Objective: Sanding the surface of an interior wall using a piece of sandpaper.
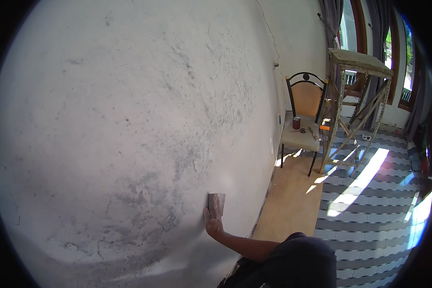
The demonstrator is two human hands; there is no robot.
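Observation:
Against the white plastered wall (234,158) my right hand (214,219) lies with its fingers pointing up. Beneath the fingers it presses a folded piece of brownish sandpaper (221,204) on the wall's surface. To the left of this hand the wall bears rough grey patches (190,158), pits and fine cracks. The wall just right of the sandpaper looks smoother and paler. A dark sleeve (302,255) covers my upper arm at the bottom. My left hand is out of view.
A metal-framed chair (300,140) holds a dark red roll (296,123), scissors (302,130) and a small handled tool (313,133). Beside it stands a slotted-angle metal stand (340,93) with a wooden top. A tan sheet (291,201) covers the striped tiled floor (356,230) along the wall.

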